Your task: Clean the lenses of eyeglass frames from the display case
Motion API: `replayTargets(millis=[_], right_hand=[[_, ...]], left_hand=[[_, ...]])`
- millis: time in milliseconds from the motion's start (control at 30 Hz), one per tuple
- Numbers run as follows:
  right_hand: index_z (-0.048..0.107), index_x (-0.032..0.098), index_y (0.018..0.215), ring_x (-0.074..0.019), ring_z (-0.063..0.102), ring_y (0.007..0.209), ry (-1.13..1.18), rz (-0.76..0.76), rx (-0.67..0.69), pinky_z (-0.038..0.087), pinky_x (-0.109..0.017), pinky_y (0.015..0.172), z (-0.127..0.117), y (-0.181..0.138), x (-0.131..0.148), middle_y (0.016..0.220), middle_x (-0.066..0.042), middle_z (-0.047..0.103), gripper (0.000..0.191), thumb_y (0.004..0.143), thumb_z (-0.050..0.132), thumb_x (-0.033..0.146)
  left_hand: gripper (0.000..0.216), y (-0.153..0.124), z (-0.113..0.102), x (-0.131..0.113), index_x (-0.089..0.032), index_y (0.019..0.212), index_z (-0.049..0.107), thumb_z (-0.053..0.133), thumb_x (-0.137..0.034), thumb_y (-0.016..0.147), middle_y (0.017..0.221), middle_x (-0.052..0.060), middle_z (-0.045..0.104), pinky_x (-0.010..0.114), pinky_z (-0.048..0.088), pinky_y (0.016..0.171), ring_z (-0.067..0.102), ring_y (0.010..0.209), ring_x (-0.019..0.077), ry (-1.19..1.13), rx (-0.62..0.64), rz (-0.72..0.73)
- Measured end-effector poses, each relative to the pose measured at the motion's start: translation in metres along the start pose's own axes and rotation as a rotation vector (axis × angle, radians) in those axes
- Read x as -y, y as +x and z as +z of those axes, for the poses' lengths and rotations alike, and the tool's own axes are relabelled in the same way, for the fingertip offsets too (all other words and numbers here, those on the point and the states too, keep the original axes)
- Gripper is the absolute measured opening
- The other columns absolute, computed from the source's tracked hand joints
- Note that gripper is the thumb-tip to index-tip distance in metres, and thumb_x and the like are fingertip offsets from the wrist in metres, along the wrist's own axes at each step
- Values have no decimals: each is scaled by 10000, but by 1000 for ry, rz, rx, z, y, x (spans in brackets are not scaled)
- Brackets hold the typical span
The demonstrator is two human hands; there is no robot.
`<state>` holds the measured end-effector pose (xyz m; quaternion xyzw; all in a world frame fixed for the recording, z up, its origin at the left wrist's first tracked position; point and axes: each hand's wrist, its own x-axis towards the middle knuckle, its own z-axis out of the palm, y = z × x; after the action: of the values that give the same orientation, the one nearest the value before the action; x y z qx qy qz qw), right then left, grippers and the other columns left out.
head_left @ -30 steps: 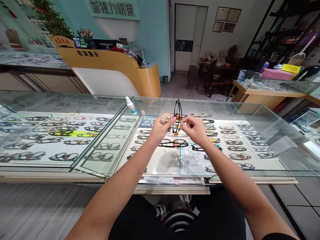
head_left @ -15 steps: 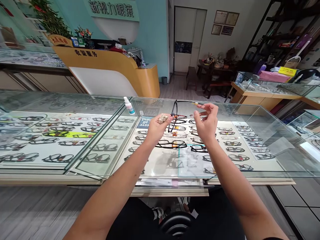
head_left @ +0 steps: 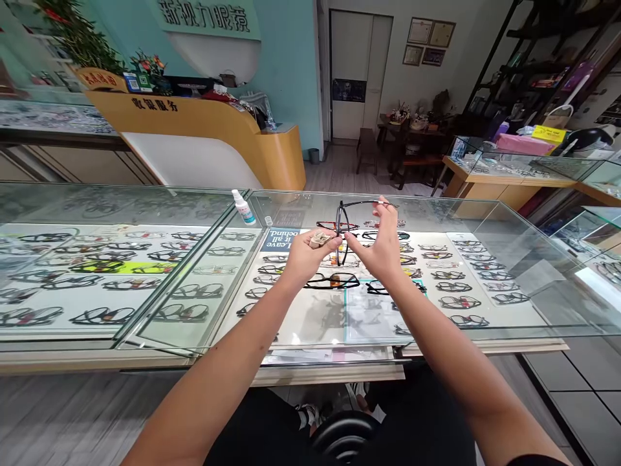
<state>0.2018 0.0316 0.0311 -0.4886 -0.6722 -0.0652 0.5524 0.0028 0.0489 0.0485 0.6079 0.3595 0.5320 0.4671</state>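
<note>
Above a glass display case (head_left: 485, 213) I hold up a pair of black-framed glasses (head_left: 341, 226), turned edge-on to me. My left hand (head_left: 305, 254) pinches the frame's lower rim together with a small crumpled beige cloth (head_left: 320, 239). My right hand (head_left: 381, 246) is beside the frame on the right, fingers raised along one unfolded temple arm (head_left: 369, 203) that points right. Under the glass lie several rows of spectacle frames on white trays.
A small white spray bottle (head_left: 242, 207) stands on the glass at the left of the hands. A yellow curved reception desk (head_left: 218, 129) is behind the case. More glass counters stand at the right, a wooden table and shelves beyond. A black stool (head_left: 345, 433) sits below me.
My right hand unfolded one temple arm outward to the right, then came back in close to the frame. The left hand stayed on the frame with the cloth.
</note>
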Motion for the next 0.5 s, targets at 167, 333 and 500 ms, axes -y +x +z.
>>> replayTargets(millis=[167, 333, 500], right_hand=[[345, 198, 1682, -425, 467, 1616, -34, 38, 34, 488, -671, 1291, -1, -1, -2, 1712, -277, 461, 784, 988, 675, 351], [384, 173, 1680, -405, 445, 1636, -70, 16, 47, 383, -665, 1365, -2, -1, -3, 1720, -247, 497, 816, 897, 612, 192], [548, 204, 1557, -411, 519, 1556, -119, 23, 139, 394, -672, 1327, -5, 1, -3, 1616, -207, 618, 753, 810, 630, 164]], left_hand=[[537, 2, 0, 4, -187, 804, 808, 1067, -620, 621, 695, -6, 611, 269, 370, 568, 469, 639, 125, -36, -32, -5], [591, 3, -2, 3, -178, 853, 787, 1065, -646, 623, 644, -40, 526, 254, 329, 533, 404, 578, 95, -127, -102, -61], [639, 7, -5, 2, -177, 884, 768, 1083, -649, 590, 649, -46, 522, 254, 352, 527, 421, 578, 97, -233, -207, -54]])
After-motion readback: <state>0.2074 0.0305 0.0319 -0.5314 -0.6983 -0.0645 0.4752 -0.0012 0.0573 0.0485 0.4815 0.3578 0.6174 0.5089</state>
